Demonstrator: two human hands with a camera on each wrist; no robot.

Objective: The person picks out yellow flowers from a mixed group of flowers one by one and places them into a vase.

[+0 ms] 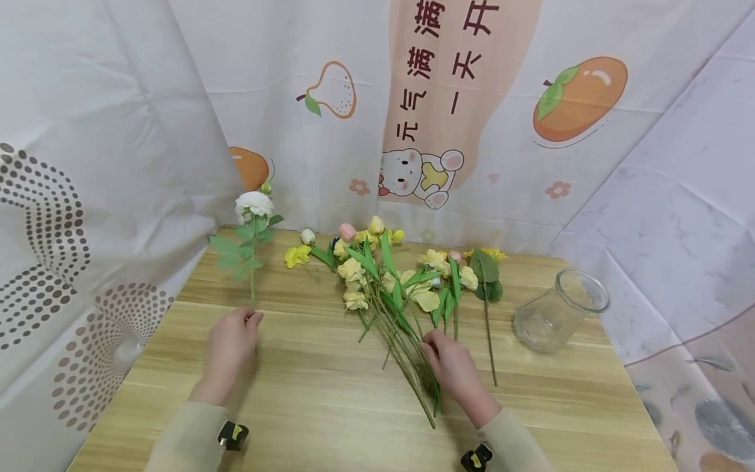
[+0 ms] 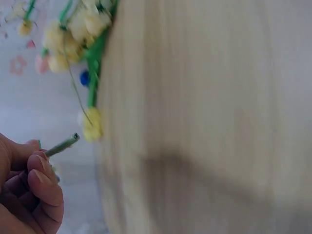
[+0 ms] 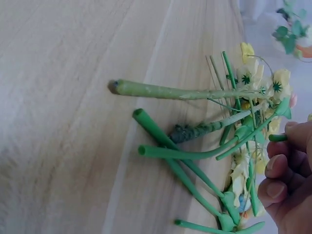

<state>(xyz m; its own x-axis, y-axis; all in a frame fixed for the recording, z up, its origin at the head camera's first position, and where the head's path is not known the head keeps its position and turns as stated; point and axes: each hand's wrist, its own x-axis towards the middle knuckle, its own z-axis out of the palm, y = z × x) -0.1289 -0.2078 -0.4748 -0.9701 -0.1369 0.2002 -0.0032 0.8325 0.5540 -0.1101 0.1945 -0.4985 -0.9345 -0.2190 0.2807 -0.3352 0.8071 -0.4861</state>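
Note:
Upright above the table's left side is a white flower [image 1: 255, 204] with green leaves. My left hand [image 1: 229, 344] pinches its stem, and in the left wrist view the cut stem end [image 2: 68, 143] pokes out past the fingers. At the pile of artificial flowers [image 1: 356, 270], yellow, cream and pink, my right hand [image 1: 451, 367] pinches a green stem. That stem's tip [image 3: 278, 138] shows between thumb and fingers in the right wrist view; which blossom it belongs to, I cannot tell. Several loose stems [image 3: 165, 91] lie beside this hand, pointing toward the near side.
A clear glass jar [image 1: 545, 321] stands at the table's right. Between it and the pile lies a leafy stem [image 1: 489, 334]. A yellow flower [image 1: 297, 255] and a white bud [image 1: 307, 236] lie near the back edge. Printed curtains [image 1: 330, 157] hang behind the wooden table [image 1: 318, 393].

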